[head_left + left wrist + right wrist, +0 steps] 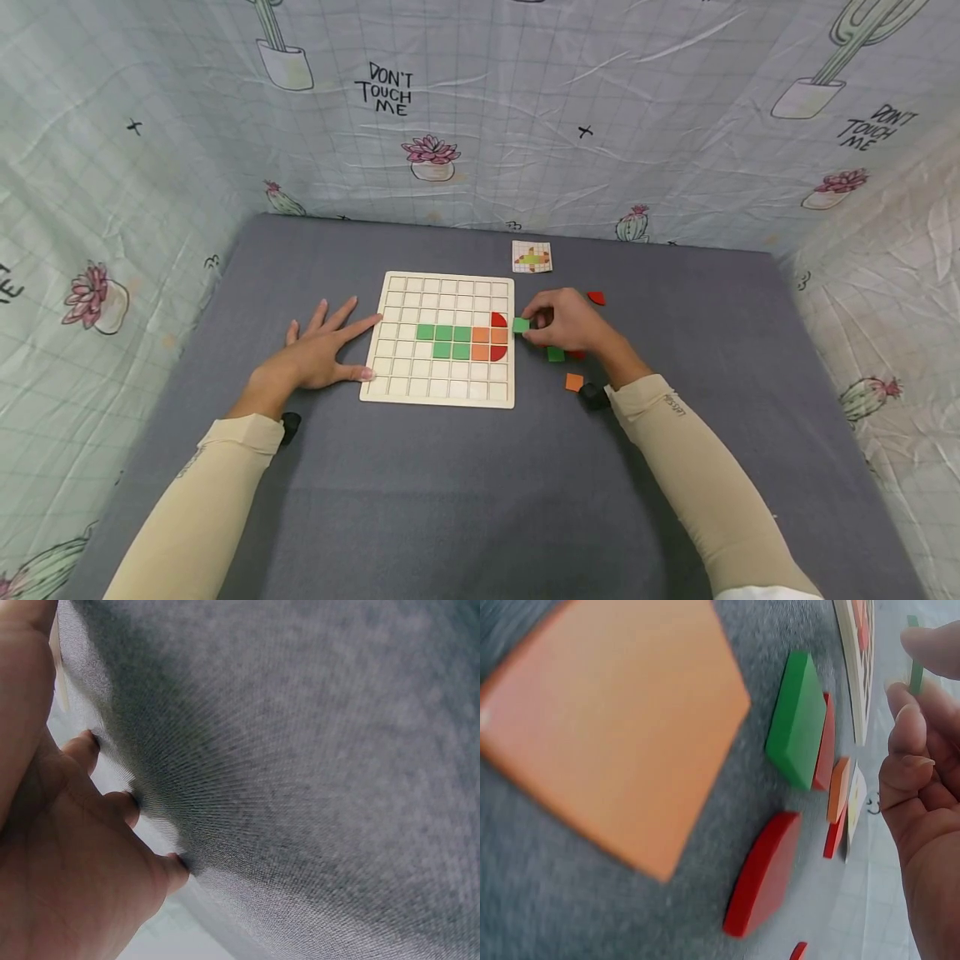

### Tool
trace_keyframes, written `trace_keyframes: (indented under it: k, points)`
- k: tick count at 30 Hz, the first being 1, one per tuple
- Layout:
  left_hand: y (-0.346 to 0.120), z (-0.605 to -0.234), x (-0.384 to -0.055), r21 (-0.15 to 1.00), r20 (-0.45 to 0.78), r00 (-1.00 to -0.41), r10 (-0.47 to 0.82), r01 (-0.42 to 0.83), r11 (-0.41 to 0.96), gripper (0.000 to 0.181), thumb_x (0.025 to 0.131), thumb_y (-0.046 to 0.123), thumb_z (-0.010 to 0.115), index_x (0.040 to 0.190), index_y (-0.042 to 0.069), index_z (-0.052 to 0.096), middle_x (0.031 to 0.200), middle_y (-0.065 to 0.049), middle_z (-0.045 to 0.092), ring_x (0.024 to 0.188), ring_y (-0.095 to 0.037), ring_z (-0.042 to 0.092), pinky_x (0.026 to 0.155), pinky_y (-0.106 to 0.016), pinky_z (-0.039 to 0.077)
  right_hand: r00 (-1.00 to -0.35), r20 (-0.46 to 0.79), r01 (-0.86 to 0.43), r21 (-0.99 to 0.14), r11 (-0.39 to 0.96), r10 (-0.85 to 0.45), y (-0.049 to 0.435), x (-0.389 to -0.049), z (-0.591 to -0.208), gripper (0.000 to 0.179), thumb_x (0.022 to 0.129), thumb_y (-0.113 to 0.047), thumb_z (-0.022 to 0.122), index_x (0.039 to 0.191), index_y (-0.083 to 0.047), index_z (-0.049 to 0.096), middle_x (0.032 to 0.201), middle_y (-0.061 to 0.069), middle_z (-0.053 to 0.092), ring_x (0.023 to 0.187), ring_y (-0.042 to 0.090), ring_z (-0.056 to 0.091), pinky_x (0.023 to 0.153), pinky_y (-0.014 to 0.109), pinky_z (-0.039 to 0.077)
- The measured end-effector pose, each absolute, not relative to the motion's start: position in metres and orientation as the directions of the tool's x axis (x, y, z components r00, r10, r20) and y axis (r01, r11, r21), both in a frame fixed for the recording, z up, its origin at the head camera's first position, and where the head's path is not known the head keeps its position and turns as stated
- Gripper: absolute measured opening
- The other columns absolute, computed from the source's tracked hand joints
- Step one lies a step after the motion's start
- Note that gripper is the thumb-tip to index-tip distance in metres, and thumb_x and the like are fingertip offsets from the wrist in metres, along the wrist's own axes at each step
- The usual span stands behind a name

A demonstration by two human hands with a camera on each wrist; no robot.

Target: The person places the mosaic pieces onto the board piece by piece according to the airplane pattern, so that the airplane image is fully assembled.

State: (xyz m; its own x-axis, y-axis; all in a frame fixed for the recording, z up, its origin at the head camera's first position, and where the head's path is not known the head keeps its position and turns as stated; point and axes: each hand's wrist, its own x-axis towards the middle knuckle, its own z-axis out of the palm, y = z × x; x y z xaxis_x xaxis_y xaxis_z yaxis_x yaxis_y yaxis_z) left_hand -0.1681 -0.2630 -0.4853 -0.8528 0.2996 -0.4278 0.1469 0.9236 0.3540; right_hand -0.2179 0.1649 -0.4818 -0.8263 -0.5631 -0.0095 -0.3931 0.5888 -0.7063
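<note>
My right hand [567,321] pinches a green square tile [521,325] between thumb and fingers, at the right edge of the wooden grid board [438,396]. In the right wrist view the tile [916,656] shows edge-on. Spread out flat, my left hand [318,354] has its thumb and index finger at the board's left edge, the other fingertips on the cloth. On the board lie several green tiles [443,332] in two rows, orange tiles [480,352] to their right, and red quarter-round tiles [498,319] above and below the orange at the right end.
Loose pieces lie right of the board, partly under my right hand: a green tile [555,354], an orange tile [574,382] and a red quarter-round [596,297]. Behind them is a small pattern card [532,257]. A printed curtain [480,100] surrounds the grey table [420,500].
</note>
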Motion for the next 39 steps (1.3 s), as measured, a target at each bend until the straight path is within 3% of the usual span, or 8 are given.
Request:
trace_keyframes:
  k: [39]
  points:
    - [-0.263,-0.486,-0.169,0.343,-0.431,-0.853,0.293,0.145,0.928,0.103,0.086,0.068,0.072,0.167,0.042,0.016,0.178,-0.006,-0.009,0.161,-0.049,-0.016,0.118,-0.082,-0.005,-0.748,0.022,-0.444,-0.759,0.476,-0.663,0.107,-0.214,-0.487,0.014,0.085,-0.005,0.079,0.099,-0.004,0.079,0.084,0.005,0.069,0.074,0.014,0.06,0.071,0.028,0.052]
